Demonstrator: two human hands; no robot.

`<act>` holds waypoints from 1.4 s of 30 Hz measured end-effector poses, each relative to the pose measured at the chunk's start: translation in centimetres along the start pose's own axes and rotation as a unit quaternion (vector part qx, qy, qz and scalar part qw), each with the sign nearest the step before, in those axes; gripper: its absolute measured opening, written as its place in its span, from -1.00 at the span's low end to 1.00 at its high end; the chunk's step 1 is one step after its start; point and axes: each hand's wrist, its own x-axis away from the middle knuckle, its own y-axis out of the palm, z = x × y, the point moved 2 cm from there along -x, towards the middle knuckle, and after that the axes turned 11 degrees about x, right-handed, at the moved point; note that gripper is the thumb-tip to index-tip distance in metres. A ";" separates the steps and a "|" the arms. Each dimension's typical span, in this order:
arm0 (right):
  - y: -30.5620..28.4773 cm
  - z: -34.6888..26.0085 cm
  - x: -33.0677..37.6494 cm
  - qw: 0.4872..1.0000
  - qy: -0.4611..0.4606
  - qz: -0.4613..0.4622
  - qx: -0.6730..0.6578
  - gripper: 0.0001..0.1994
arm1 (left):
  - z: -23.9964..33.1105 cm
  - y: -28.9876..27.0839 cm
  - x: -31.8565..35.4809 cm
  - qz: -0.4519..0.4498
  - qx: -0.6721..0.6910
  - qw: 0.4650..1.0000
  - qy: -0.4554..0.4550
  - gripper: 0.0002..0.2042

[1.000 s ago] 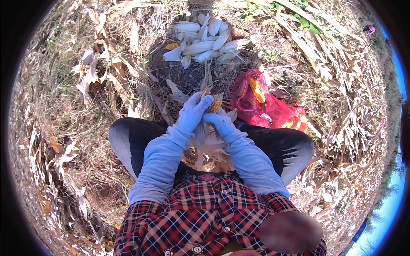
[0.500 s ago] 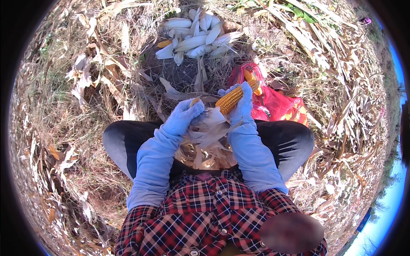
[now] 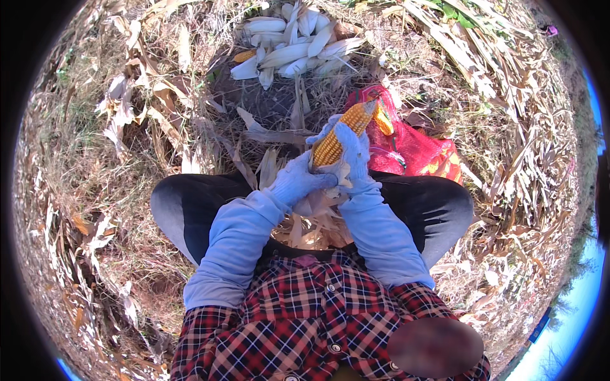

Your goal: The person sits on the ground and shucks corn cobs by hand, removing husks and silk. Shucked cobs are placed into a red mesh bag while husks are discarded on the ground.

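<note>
A yellow ear of corn (image 3: 329, 148), its kernels bare, is tilted up and to the right in front of my lap. My gloved right hand (image 3: 353, 151) wraps around its middle. At the lower end my gloved left hand (image 3: 297, 180) is closed round the base, where pale husk (image 3: 340, 170) still clings; its fingertips are partly hidden. Beyond the ear's upper tip lies a red mesh bag (image 3: 416, 151) with yellow ears in and on it. Loose dry husks (image 3: 305, 230) lie between my legs.
Ahead, a pile of ears in pale husks (image 3: 286, 56) lies on the ground, one bare yellow ear (image 3: 244, 56) at its left edge. Dry stalks and leaves (image 3: 470, 70) cover the ground at the right, dry grass (image 3: 95, 171) at the left. My bent knees flank the work.
My left hand has moved right, from pulling at the husk to the ear's base. The ear has shifted slightly left and now points more upward; loose husk has dropped away below.
</note>
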 end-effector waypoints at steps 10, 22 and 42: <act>-0.5 0.9 -1.0 0.999 0.020 0.043 0.000 -0.62 | 0.0 0.9 -0.1 0.002 0.021 0.999 -0.040 -0.47; -2.2 2.1 -1.3 0.985 0.127 0.074 0.094 -0.62 | -1.8 2.3 -0.4 0.067 -0.119 0.990 -0.031 -0.55; -3.3 2.1 -1.4 0.974 0.179 0.030 0.140 -0.60 | -0.4 2.2 0.6 0.036 -0.182 0.979 -0.090 -0.52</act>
